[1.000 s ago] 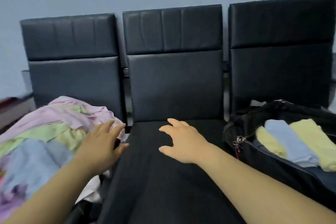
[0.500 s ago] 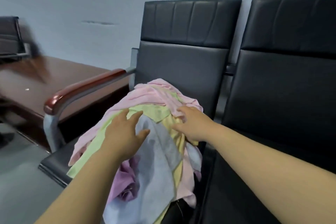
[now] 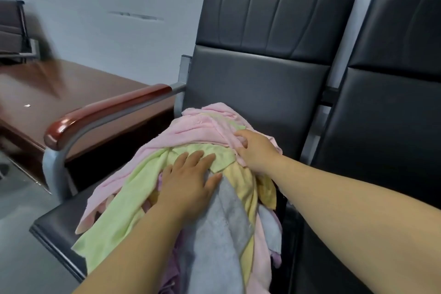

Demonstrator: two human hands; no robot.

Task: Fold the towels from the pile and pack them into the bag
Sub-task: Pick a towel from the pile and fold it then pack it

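Note:
A pile of towels (image 3: 133,188) in pink, light green, yellow, grey-blue and purple lies heaped on the left black chair seat (image 3: 55,224). My left hand (image 3: 191,179) rests flat on the green towel (image 3: 114,217) at the top of the pile, fingers spread. To its right, my right hand (image 3: 255,150) touches the pink towel (image 3: 202,124), its fingertips curling into the cloth. Whether it grips the cloth is unclear. The bag is out of view.
A second black chair (image 3: 386,126) stands right of the pile. The left chair has a red-brown armrest (image 3: 100,112) on a grey metal frame. Beyond it sits a dark wooden table (image 3: 59,88), with another chair (image 3: 12,31) at far left.
The view swung left from the middle seat and the bag to the pile. Both hands moved onto the towels; in the last half second they slid slightly higher up the heap.

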